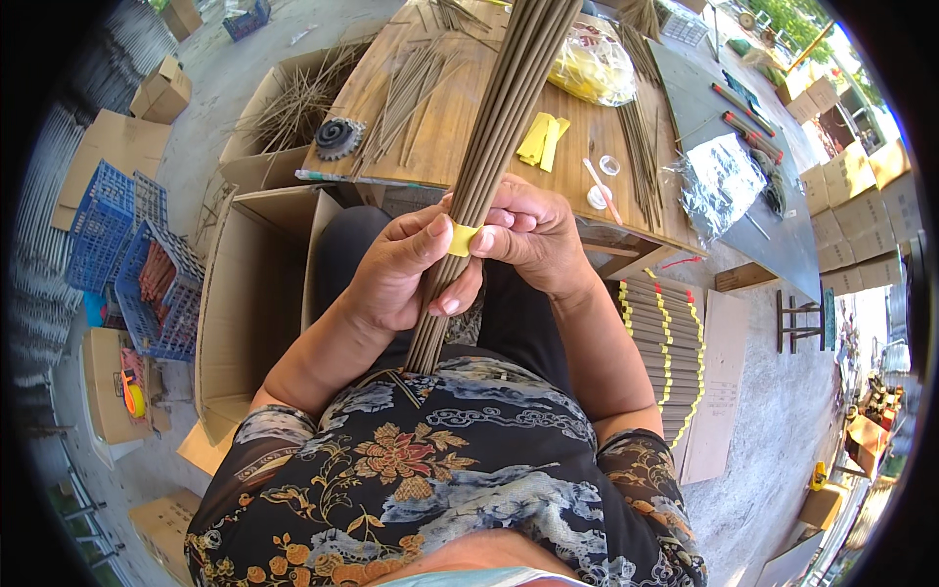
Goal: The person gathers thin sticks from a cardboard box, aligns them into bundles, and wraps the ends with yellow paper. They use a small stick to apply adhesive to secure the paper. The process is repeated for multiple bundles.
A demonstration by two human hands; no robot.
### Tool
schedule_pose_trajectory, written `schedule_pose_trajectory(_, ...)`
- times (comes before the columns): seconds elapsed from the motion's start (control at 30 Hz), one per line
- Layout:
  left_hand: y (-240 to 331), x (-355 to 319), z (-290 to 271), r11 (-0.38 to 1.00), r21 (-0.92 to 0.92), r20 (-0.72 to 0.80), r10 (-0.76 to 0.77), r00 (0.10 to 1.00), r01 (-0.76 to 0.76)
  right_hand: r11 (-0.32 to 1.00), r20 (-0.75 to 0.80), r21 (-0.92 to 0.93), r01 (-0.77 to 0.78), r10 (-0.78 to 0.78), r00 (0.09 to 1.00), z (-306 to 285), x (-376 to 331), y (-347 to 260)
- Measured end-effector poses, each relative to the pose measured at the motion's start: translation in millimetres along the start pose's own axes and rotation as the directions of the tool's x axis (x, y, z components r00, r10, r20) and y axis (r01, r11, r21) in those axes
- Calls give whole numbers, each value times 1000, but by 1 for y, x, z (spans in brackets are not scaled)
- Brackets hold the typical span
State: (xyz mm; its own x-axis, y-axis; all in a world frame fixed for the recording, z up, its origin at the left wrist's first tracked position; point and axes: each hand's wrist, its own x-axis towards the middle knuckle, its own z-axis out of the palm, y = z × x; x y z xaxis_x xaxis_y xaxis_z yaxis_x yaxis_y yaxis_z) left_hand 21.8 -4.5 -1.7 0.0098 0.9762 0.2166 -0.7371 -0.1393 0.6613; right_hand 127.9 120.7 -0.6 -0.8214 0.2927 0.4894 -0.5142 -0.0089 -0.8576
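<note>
A thick bundle of long brown incense sticks (504, 122) stands tilted in front of me, its lower end against my shirt. A yellow paper band (464, 240) goes round its middle. My left hand (403, 266) is closed round the bundle, its thumb at the band's left edge. My right hand (533, 235) pinches the band from the right with its thumb, the other fingers curled behind the sticks. The back of the band is hidden. On the wooden table (391, 186) beyond lie yellow paper strips (542, 140) and loose incense sticks (406, 98).
An open cardboard box (254, 284) stands at my left, near blue plastic crates (156, 293). Banded bundles (665, 342) lie on cardboard at my right. The table also holds a black gear wheel (338, 139), a small white pot (598, 198) and a plastic bag (592, 68).
</note>
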Motion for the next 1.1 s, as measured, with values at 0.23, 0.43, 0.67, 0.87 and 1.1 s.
schedule_pose_trajectory(0.23,2,-1,0,999,-40,-82,-10,997,7,989,-15,44,-142,143,990,-3,-4,-4)
schedule_pose_trajectory(0.43,2,-4,-2,999,10,-49,36,998,-35,977,-45,154,-146,155,987,1,-5,-6)
schedule_pose_trajectory(0.67,14,-1,-5,946,255,-97,230,968,-199,975,-198,189,-114,152,968,4,-6,-2)
schedule_pose_trajectory(0.87,29,19,-5,855,318,-71,453,889,-410,909,134,172,-379,359,924,38,-10,9)
schedule_pose_trajectory(1.1,36,16,2,691,666,-185,518,835,-281,850,-26,-408,-334,355,934,32,-10,6)
